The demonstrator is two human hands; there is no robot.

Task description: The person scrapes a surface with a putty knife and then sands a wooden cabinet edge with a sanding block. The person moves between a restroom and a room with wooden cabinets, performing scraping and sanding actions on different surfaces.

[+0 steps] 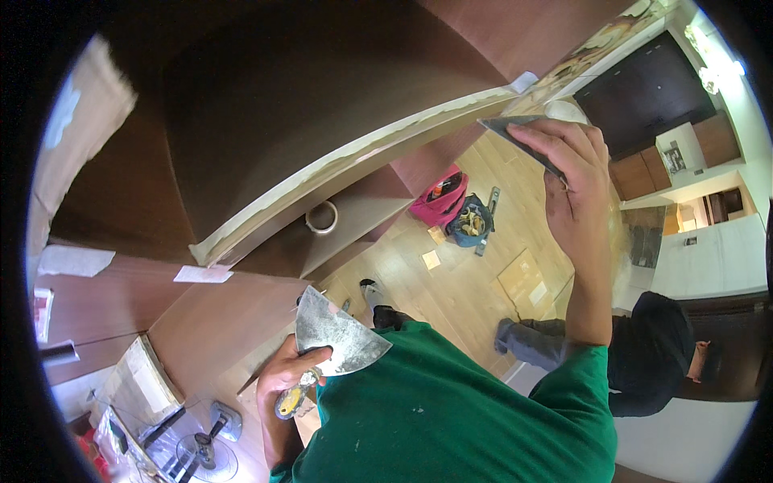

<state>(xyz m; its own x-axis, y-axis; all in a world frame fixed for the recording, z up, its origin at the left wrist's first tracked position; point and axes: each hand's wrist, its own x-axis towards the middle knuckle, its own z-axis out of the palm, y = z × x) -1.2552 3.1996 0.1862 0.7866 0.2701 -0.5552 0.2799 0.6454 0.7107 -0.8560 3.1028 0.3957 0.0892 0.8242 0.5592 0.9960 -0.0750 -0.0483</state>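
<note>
Left hand (283,369): closed around the handle of a broad putty knife (336,336), its fan-shaped blade smeared grey-white and held in front of the green shirt. Right hand (575,165): raised, fingers pinching a thin dark flat scraper (498,125) near the far end of the pale-coated cabinet edge (322,167); contact with that edge cannot be confirmed. Step in hand, as judged: blade work along this edge. A further pass would likely call for the scraper's straight side laid evenly against the coated strip.
</note>
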